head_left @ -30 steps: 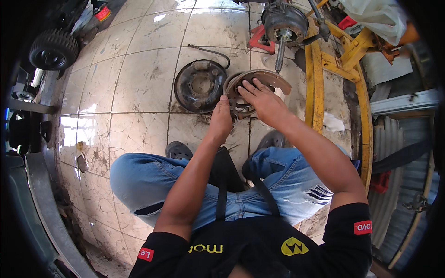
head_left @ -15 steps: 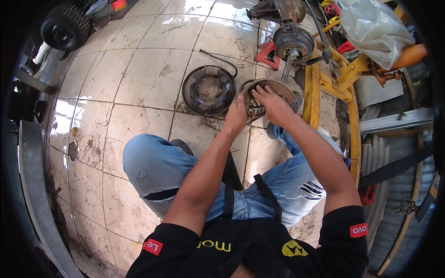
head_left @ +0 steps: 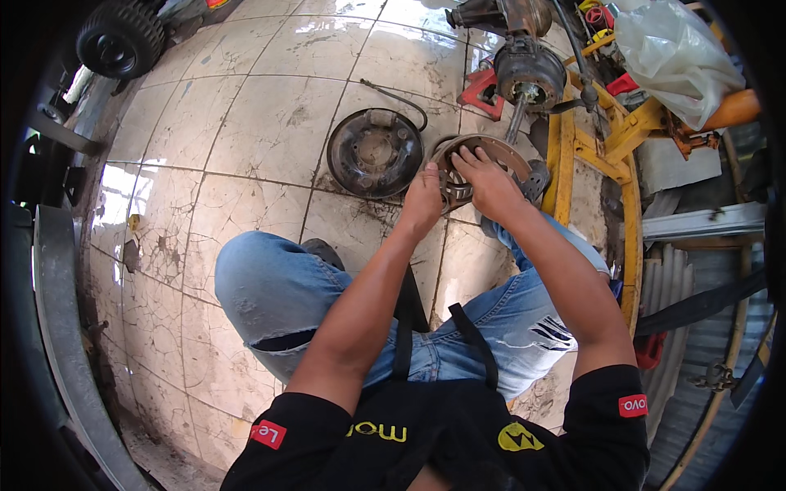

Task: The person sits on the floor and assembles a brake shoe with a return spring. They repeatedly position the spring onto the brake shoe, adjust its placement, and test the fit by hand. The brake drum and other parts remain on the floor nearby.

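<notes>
"Where was the brake plate (head_left: pixel 483 168) at that moment?"

"It rested on the tiled floor (head_left: pixel 246 139), tipped up a little toward the person, just in front of the knees and right beside the yellow frame (head_left: pixel 565 155). The left hand (head_left: pixel 422 199) was closed on its near left edge, apparently to steady it. The right hand (head_left: pixel 489 182) lay across the middle, fingers spread and pressed onto the parts inside; whether it pinched anything could not be told."

"Why hold it that way?"

"Probably so one hand kept the plate from sliding on the smooth tile while the other worked on it."

"And around it?"

"A second round brake plate (head_left: pixel 375 153) lay flat just to the left, almost touching, with a thin cable (head_left: pixel 401 96) curling from its top. Beyond both, an axle hub (head_left: pixel 530 74) stuck out from the frame, its shaft pointing down toward the held plate, and a red stand (head_left: pixel 483 88) sat beneath it. A clear plastic bag (head_left: pixel 675 57) was draped over the frame further right. A small black wheel (head_left: pixel 121 39) stood well apart at the far left, past a grey metal rail (head_left: pixel 57 327)."
</notes>
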The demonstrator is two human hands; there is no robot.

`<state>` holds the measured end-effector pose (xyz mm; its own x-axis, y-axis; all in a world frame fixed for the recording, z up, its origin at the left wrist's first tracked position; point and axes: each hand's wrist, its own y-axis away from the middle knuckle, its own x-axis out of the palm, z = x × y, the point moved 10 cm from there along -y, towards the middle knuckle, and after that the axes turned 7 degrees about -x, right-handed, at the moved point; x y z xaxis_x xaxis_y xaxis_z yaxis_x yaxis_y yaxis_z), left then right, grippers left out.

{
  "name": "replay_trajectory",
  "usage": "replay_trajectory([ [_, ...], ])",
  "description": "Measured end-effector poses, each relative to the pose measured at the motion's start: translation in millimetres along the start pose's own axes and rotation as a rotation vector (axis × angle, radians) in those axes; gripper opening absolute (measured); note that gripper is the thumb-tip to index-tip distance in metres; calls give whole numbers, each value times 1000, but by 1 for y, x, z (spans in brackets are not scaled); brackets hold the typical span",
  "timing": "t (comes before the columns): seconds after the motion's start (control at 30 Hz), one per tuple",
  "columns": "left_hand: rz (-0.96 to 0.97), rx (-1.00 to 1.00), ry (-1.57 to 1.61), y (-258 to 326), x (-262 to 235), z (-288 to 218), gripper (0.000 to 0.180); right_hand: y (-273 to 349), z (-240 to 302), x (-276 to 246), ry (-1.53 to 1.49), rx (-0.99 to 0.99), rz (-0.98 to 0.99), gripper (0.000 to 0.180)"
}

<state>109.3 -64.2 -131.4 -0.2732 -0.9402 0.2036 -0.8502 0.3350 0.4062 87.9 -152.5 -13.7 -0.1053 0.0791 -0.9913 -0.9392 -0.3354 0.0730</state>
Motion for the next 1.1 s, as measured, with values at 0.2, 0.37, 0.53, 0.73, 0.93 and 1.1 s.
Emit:
replay_trajectory([
  [0.2, -41, 51, -20, 1, -5, -2, 65, -1, 9, 6, 99, 66, -34, 67],
  [0.37, -5, -53, 16, 3, -5, 4, 64, 0, 11, 8, 89, 101, -26, 70],
  [0.53, -24, -46, -25, 7, -3, -2, 64, 2, 5, 14, 124, 91, -77, 68],
  [0.73, -29, -44, -42, 23, 0, -21, 63, 4, 7, 11, 112, 102, -69, 65],
  [0.93, -8, -38, -34, 13, -3, -12, 62, -4, 12, 5, 107, 130, -2, 66],
  [1.1, -17, -7, -62, 7, -4, -10, 64, -6, 10, 2, 60, 131, 18, 66],
])
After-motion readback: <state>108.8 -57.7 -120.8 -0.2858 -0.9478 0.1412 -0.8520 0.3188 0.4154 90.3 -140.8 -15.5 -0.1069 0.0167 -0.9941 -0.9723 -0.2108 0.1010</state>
